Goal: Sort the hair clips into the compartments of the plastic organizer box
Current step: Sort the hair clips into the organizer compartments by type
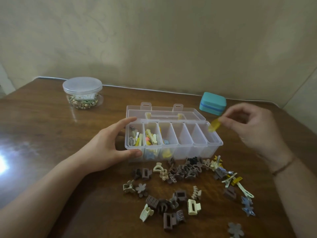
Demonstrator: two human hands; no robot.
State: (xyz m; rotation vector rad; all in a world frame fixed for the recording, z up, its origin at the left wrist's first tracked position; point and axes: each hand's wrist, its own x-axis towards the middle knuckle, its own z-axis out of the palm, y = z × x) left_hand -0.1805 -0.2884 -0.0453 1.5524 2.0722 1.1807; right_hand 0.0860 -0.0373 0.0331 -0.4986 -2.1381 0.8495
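The clear plastic organizer box (190,149) sits mid-table with its lid folded back. Its three left compartments hold small coloured clips; the three to the right look bare. My left hand (109,143) grips the box's left end, thumb on the front corner and fingers over the back rim. My right hand (248,122), blurred, pinches a translucent yellow hair clip (213,127) above the rightmost compartment. A loose pile of hair clips (181,188), brown, beige, cream and blue, lies on the table in front of the box.
A round clear tub (82,92) with a lid, holding gold trinkets, stands at the back left. A teal case (212,103) sits behind the box at the right. The wooden table (51,134) ends at a wall behind.
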